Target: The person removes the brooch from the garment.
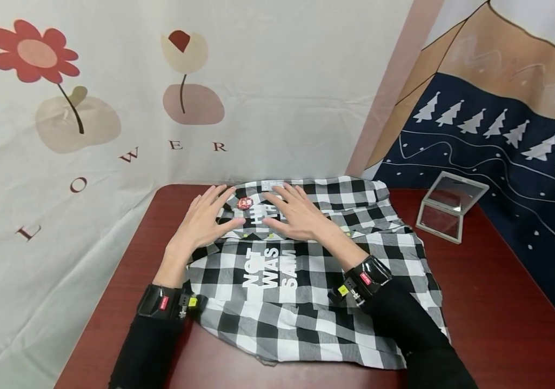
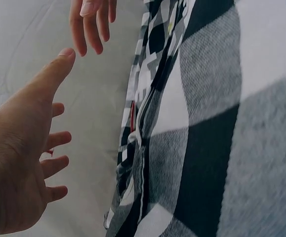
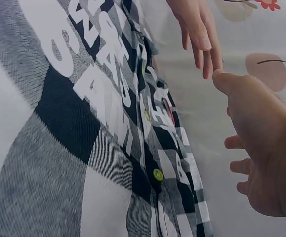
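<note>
A black-and-white checked shirt [image 1: 326,324] with white lettering lies across the table, its sleeves and hem not clearly told apart. Yellow-green buttons [image 3: 158,175] run along its front edge, and a round red badge [image 1: 245,203] sits near the collar side. Over the shirt's far left part hovers my left hand [image 1: 204,219], fingers straight and spread. My right hand [image 1: 299,215] is beside it over the lettering, fingers likewise spread. In both wrist views the hands appear apart from the cloth, holding nothing, thumbs pointing toward each other.
A folding mirror [image 1: 446,205] stands opened on the right of the reddish-brown table [image 1: 496,302]. Behind the table hangs a pale cloth with flower prints [image 1: 282,119]. A dark blue cloth with white trees [image 1: 510,156] hangs at the right.
</note>
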`<state>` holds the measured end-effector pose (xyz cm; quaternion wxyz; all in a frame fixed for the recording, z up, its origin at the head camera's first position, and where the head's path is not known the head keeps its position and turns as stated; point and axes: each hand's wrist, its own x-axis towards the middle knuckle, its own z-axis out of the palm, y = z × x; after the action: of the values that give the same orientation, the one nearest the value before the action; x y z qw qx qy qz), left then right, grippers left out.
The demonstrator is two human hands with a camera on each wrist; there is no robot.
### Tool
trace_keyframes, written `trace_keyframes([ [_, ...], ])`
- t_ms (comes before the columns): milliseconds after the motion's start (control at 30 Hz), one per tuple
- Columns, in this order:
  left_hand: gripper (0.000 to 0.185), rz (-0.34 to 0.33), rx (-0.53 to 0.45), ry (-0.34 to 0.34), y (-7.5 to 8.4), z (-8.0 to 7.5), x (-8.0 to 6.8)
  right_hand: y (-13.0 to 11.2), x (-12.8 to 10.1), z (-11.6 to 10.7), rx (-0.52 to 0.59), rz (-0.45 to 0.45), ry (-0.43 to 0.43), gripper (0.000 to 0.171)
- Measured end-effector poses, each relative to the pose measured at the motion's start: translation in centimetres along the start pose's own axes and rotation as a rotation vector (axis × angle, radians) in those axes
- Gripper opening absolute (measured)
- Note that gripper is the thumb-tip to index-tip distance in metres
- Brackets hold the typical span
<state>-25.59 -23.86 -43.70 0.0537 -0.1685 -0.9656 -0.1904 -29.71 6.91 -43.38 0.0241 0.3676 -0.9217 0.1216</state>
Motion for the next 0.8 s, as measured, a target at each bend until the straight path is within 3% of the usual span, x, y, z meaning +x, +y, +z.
trace_keyframes([
  [800, 0.095, -0.03, -0.041, -0.015, -3.3, 0.6, 1.0, -0.9, 5.6, 2.4, 0.073, -0.048, -0.048, 0.074],
])
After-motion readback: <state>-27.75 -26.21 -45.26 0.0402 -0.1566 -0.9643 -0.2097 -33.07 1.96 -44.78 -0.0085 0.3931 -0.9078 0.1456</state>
